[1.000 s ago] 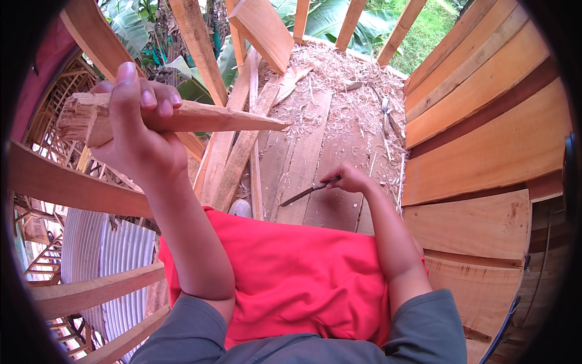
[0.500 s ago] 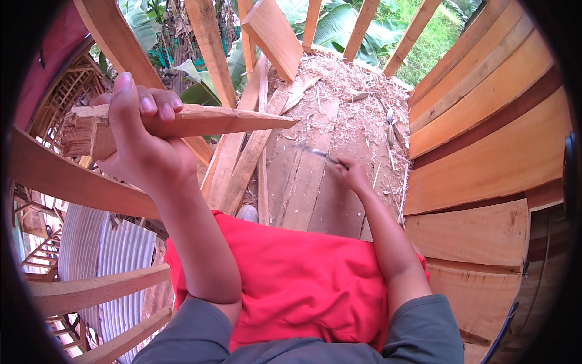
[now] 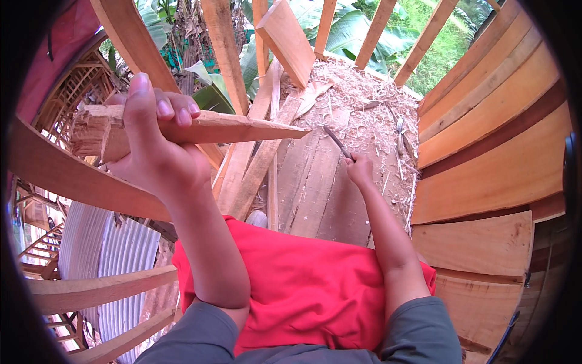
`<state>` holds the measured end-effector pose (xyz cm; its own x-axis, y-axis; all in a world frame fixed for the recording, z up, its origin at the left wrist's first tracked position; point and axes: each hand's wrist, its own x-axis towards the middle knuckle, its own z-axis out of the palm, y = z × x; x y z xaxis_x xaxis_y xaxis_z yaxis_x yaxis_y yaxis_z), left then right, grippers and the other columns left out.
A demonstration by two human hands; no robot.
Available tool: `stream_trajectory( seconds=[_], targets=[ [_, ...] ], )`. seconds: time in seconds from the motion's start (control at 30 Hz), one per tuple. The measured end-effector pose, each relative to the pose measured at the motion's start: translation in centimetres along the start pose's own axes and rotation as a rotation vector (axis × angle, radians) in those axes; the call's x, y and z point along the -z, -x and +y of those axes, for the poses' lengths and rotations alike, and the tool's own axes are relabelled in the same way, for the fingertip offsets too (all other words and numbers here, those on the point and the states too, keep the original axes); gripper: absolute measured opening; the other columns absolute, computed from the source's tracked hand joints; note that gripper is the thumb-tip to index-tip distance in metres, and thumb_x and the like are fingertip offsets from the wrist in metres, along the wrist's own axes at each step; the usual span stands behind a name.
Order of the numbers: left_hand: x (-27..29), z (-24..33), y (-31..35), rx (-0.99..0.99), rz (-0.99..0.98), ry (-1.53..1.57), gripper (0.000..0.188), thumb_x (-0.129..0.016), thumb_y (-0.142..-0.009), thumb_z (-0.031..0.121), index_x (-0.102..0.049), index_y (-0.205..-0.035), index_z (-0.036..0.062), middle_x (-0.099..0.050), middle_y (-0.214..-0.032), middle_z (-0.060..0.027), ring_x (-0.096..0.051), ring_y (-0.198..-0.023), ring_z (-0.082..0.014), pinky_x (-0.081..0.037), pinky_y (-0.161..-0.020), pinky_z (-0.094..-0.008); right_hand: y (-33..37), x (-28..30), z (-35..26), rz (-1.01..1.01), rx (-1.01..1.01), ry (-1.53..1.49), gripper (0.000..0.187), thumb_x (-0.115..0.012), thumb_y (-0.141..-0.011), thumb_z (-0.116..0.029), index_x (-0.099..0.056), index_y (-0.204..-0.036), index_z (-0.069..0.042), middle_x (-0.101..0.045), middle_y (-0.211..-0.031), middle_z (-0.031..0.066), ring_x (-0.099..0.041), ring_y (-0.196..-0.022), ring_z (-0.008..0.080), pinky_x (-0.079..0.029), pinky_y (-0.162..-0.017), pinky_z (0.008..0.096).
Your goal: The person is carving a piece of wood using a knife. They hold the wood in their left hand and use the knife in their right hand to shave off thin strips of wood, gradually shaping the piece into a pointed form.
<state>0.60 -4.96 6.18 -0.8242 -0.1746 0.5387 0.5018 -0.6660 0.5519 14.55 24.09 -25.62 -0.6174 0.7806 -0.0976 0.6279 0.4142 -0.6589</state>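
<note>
Wood shavings (image 3: 379, 112) lie on the plank floor (image 3: 303, 194). The left hand (image 3: 159, 142) grips a pointed stick (image 3: 239, 127) up in the air. The right hand (image 3: 360, 168) holds a knife (image 3: 335, 141), its end near the stick's tip; how near is hard to tell. This looks like whittling; the next cut needs a steady stick.

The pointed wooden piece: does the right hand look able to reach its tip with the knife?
Probably yes: the right hand holds the knife, its blade near the tip in view, nothing visible between; the left hand grips the pointed wooden piece well behind the tip. Depth is hard to judge.
</note>
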Motion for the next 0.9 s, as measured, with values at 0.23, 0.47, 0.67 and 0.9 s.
stream_trajectory(
  seconds=[0.23, 0.47, 0.67, 0.9],
  targets=[
    [0.3, -0.2, -0.2, -0.041, 0.017, -0.023, 0.011, -0.063, -0.084, 0.007, -0.053, -0.079, 0.0087, -0.045, -0.061, 0.0016, -0.043, -0.052, -0.0102, -0.041, -0.054, -0.0275, 0.7, 0.4, -1.4, -0.501, 0.26, 0.089, 0.025, -0.07, -0.083, -0.013, -0.071, -0.107, -0.009, -0.071, -0.087, 0.0131, -0.065, -0.078, 0.02, -0.05, -0.074, 0.0329],
    [0.0, -0.3, 0.1, -0.012, -0.001, -0.02, 0.012, -0.063, -0.085, 0.008, -0.053, -0.08, 0.0091, -0.044, -0.062, 0.002, -0.043, -0.052, -0.0101, -0.041, -0.055, -0.0276, -0.6, -0.4, 0.1, 0.033, -0.001, -0.053, 0.025, -0.069, -0.081, -0.011, -0.072, -0.106, -0.01, -0.072, -0.092, 0.0152, -0.067, -0.081, 0.0217, -0.051, -0.074, 0.0334],
    [0.4, -0.6, -0.2, -0.012, 0.005, -0.026, 0.011, -0.063, -0.084, 0.008, -0.053, -0.081, 0.0089, -0.044, -0.063, 0.0018, -0.043, -0.053, -0.0101, -0.041, -0.056, -0.0284, 0.7, 0.1, -1.7, -0.6, 0.269, 0.086, 0.029, -0.073, -0.076, -0.01, -0.073, -0.105, -0.014, -0.071, -0.087, 0.013, -0.065, -0.079, 0.0172, -0.05, -0.074, 0.0328],
    [0.3, -0.5, 0.2, 0.009, -0.022, -0.042, 0.01, -0.064, -0.084, 0.009, -0.054, -0.082, 0.0087, -0.044, -0.063, 0.0018, -0.044, -0.055, -0.01, -0.041, -0.057, -0.0279, 1.0, -1.3, -2.7, 0.087, -0.055, -0.058, 0.028, -0.068, -0.081, -0.009, -0.07, -0.109, -0.009, -0.071, -0.087, 0.0139, -0.065, -0.077, 0.0193, -0.049, -0.069, 0.0352]
  ],
)
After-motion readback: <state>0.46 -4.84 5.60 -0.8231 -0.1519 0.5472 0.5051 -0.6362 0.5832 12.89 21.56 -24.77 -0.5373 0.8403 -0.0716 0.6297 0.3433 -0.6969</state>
